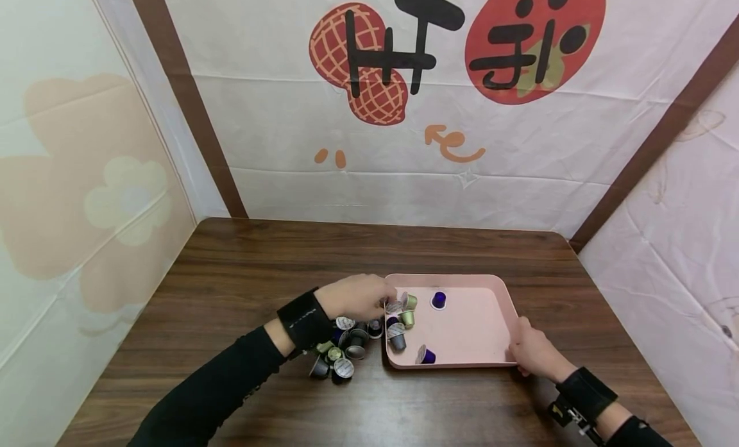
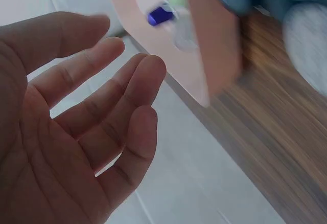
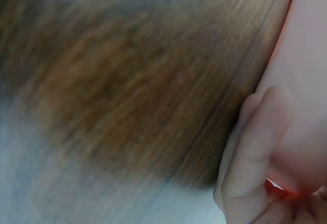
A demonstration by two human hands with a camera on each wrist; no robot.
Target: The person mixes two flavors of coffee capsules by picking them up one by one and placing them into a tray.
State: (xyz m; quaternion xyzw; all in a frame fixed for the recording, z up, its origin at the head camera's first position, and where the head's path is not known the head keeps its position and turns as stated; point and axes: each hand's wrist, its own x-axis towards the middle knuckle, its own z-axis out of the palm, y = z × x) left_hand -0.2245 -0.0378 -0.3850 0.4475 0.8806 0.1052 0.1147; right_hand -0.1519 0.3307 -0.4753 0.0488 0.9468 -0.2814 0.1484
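A pink tray (image 1: 470, 325) lies on the table, holding several coffee capsules. Blue capsules stand at the back (image 1: 439, 299) and lie near the front edge (image 1: 427, 355); green ones (image 1: 407, 318) and a grey one (image 1: 397, 342) cluster along the left side. My left hand (image 1: 355, 295) hovers at the tray's left rim, its fingers loosely bent and empty in the left wrist view. Beneath and beside that wrist is a pile of capsules (image 1: 356, 344), partly hidden by the arm. At the front right corner my right hand (image 1: 537, 351) grips the tray's rim, thumb and fingers around it.
The brown wooden table (image 1: 277, 254) extends around the tray and the pile. Behind it hangs a white printed cloth (image 1: 277, 113), with more cloth at the left (image 1: 52, 210) and right sides. Black bands wrap both wrists.
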